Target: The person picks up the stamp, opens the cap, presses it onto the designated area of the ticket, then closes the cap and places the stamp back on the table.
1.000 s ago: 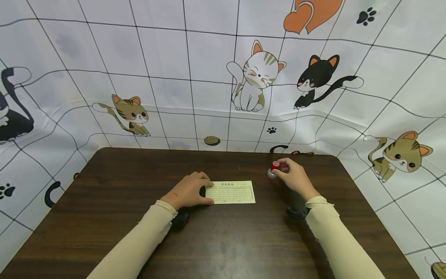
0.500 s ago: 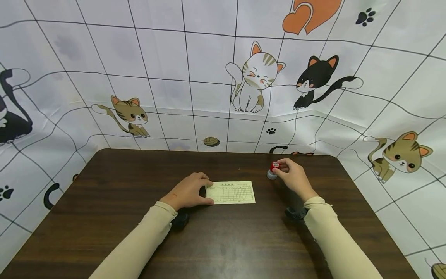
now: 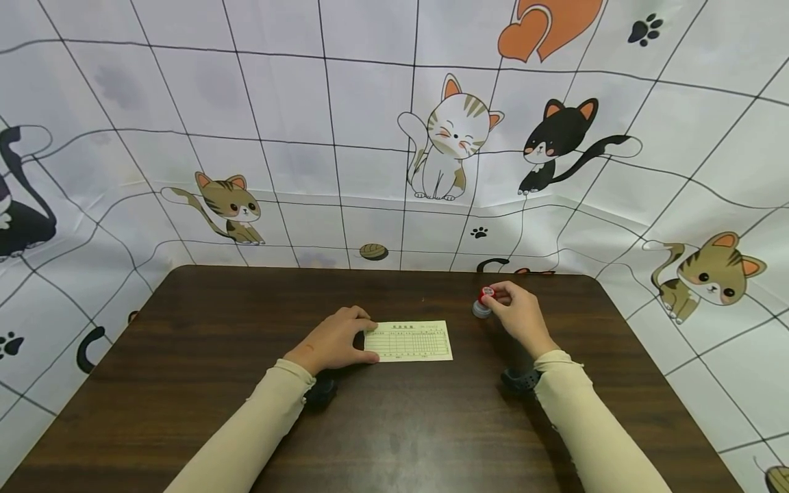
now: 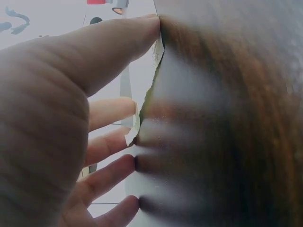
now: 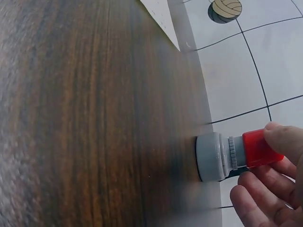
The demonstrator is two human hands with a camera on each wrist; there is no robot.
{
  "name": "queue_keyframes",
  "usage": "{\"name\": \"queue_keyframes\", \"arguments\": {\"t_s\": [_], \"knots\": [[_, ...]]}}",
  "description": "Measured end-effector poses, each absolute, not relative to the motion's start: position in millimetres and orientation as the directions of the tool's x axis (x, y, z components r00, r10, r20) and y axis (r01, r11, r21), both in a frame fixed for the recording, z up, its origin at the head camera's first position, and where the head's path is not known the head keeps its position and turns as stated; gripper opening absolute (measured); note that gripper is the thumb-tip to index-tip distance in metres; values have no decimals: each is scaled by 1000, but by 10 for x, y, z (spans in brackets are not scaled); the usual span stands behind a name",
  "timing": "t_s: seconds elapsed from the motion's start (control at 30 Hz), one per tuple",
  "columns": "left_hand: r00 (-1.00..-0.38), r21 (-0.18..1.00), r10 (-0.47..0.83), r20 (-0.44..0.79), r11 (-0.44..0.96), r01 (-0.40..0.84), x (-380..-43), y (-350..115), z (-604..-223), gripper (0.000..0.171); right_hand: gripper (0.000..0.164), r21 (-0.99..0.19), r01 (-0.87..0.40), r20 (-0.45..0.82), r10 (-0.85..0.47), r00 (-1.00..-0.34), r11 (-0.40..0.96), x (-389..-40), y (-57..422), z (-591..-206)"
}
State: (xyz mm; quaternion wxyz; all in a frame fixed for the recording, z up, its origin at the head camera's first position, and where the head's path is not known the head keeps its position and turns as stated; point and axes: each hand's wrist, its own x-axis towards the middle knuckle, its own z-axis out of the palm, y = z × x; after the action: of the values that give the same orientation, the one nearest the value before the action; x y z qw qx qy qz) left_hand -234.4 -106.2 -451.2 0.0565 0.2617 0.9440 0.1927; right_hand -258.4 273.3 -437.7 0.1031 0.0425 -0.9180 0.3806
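In the head view, a pale yellow printed receipt slip [image 3: 409, 341] lies flat on the brown table. My left hand [image 3: 337, 339] rests at its left end, thumb on the lower corner and fingertips on the upper one. The left wrist view shows the slip's rough edge [image 4: 150, 87] curling up slightly between thumb and fingers. To the right, my right hand [image 3: 518, 311] pinches the red top of a small stamp [image 5: 263, 148] between thumb and fingers. Its grey round base [image 5: 210, 157] stands upright on the table, apart from the slip.
The dark wood-grain table [image 3: 394, 424] ends at a white sheet [image 3: 296, 96] printed with cats and grid lines, which hangs behind and on both sides. Dark wrist straps [image 3: 520, 380] sit under both sleeves.
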Motion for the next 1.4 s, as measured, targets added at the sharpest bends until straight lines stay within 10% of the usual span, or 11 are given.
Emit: {"name": "queue_keyframes", "arguments": {"t_s": [1.4], "knots": [[-880, 507, 455, 135, 731, 456, -2338, -932, -4206, 79, 29, -828, -370, 428, 48, -903, 421, -2338, 2036, -4324]]}}
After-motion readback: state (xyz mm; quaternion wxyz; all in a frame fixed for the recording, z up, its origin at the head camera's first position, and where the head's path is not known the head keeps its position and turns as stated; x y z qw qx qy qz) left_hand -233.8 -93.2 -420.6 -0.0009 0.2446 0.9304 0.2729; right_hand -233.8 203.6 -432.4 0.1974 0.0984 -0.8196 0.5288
